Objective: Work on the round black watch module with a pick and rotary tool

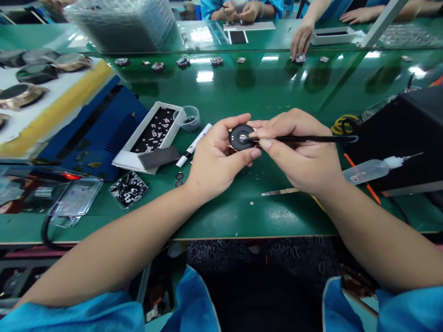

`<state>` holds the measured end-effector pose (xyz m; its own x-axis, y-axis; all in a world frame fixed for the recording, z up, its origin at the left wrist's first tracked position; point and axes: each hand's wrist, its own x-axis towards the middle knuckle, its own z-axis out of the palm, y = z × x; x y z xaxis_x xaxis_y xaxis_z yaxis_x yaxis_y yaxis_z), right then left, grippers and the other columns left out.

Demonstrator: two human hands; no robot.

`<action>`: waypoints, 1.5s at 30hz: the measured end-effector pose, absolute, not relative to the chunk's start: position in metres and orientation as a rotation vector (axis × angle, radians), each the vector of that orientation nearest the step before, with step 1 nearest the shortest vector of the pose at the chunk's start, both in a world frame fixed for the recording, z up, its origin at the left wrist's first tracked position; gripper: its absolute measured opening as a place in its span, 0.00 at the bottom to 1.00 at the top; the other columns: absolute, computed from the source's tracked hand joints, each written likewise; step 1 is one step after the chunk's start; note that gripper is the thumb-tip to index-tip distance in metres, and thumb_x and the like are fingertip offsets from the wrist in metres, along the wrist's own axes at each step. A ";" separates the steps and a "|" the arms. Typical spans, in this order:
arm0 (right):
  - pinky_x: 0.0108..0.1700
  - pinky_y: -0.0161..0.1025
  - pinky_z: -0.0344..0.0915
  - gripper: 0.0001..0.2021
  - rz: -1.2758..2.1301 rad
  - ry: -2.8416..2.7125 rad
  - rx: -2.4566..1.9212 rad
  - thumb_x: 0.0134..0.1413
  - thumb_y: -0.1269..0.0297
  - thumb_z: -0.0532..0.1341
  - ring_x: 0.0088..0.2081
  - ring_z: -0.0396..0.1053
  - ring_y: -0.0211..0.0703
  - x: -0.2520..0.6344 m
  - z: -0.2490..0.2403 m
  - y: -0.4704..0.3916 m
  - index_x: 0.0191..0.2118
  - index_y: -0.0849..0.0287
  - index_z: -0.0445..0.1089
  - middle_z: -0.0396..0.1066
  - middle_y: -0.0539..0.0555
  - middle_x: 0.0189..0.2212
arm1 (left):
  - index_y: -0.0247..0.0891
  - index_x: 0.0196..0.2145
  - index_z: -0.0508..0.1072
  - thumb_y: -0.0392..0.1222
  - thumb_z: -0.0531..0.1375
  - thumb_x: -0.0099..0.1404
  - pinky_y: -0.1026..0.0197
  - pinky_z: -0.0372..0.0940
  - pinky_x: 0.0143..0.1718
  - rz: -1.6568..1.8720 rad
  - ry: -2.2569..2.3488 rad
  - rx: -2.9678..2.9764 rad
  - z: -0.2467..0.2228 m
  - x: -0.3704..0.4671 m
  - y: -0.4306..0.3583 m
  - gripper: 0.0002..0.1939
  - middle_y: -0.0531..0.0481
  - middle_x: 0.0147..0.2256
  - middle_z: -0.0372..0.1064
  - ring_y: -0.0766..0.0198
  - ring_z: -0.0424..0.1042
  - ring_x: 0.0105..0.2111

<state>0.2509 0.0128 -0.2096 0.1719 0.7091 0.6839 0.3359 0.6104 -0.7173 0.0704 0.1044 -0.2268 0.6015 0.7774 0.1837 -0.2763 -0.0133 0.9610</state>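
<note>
My left hand [218, 159] grips a round smartwatch case [237, 136] by its rim, its black back facing up. A gold edge shows at the side, and a small sensor window sits in the middle of the back. Pinched in my right hand [304, 147] is a thin black pen-like tool [314, 138] with a bent rear end. Its tip reaches the watch back near the sensor window; whether it touches I cannot tell. Below my right hand lies a thin, flat-bladed tool [279, 192]. A white marker [194, 145] rests beside my left hand.
Left are a white box of small parts [128, 159], a clear cup [189, 119], a clear tray of black pieces [129, 190] and a blue machine [114, 120] bearing watches. A needle bottle [372, 169] and black box [401, 133] stand right. A co-worker's hand [302, 40] touches a part opposite.
</note>
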 end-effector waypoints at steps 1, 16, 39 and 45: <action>0.62 0.49 0.89 0.06 0.322 -1.415 -0.934 0.71 0.68 0.75 0.51 0.90 0.46 0.251 -0.210 0.013 0.42 0.46 0.87 0.86 0.48 0.41 | 0.46 0.60 0.84 0.47 0.91 0.53 0.59 0.82 0.36 0.883 0.475 1.333 -0.226 0.070 0.104 0.40 0.50 0.49 0.85 0.65 0.81 0.34; 0.66 0.55 0.89 0.03 0.321 -1.433 -1.017 0.73 0.58 0.75 0.53 0.89 0.52 0.254 -0.210 0.013 0.42 0.44 0.86 0.87 0.50 0.43 | 0.47 0.61 0.84 0.51 0.91 0.54 0.58 0.81 0.36 0.873 0.476 1.365 -0.227 0.070 0.105 0.41 0.49 0.49 0.86 0.63 0.81 0.34; 0.59 0.41 0.86 0.05 0.319 -1.453 -0.897 0.73 0.73 0.73 0.51 0.89 0.41 0.253 -0.213 0.016 0.45 0.55 0.86 0.87 0.49 0.43 | 0.45 0.62 0.85 0.51 0.91 0.56 0.66 0.83 0.34 0.932 0.375 1.486 -0.240 0.069 0.119 0.40 0.48 0.53 0.88 0.69 0.82 0.32; 0.61 0.41 0.85 0.08 0.370 -1.470 -0.868 0.72 0.76 0.72 0.52 0.89 0.40 0.252 -0.211 0.016 0.43 0.55 0.86 0.86 0.48 0.42 | 0.46 0.63 0.85 0.51 0.90 0.59 0.64 0.85 0.36 0.933 0.333 1.496 -0.242 0.067 0.121 0.38 0.47 0.57 0.88 0.67 0.84 0.35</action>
